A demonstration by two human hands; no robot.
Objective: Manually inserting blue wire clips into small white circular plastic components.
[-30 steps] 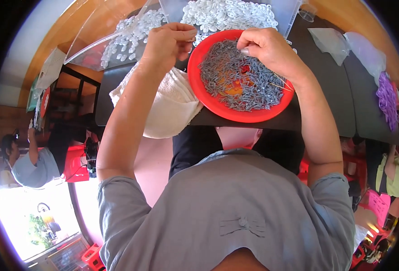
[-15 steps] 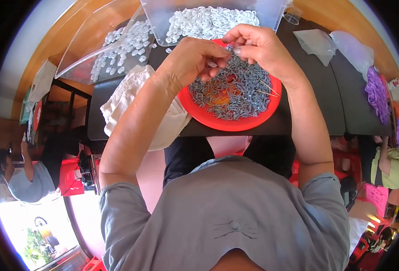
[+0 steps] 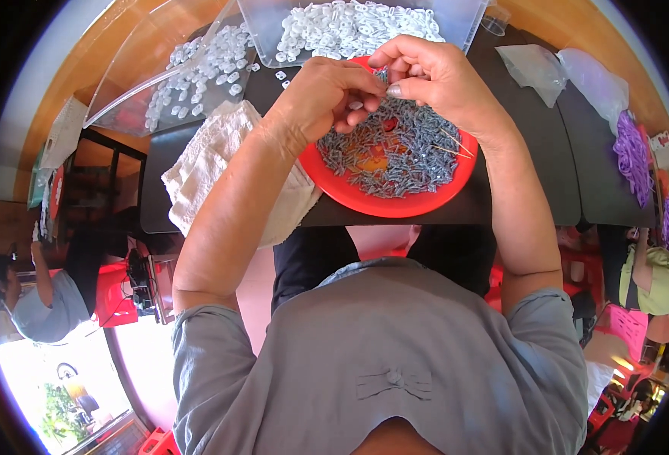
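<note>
Both my hands meet above the far side of a round red tray, their fingertips almost touching. My left hand is closed with thumb and forefinger pinched, and a small white oval piece shows in its curled fingers. Opposite it, my right hand pinches with thumb and forefinger; whatever lies between the tips is too small to make out. Many small grey-blue, rod-like pieces fill the tray beneath them. Two thin wooden sticks rest on the pieces at the tray's right side.
Beyond the tray stands a clear plastic box of white oval pieces. More white pieces lie on a clear sheet or lid to its left. A cream cloth is under my left forearm. Plastic bags and purple strands lie at right.
My hands keep the same pinch over the tray, with only small finger movements; the right fingers have drawn in slightly. The whole view has shifted a little.
</note>
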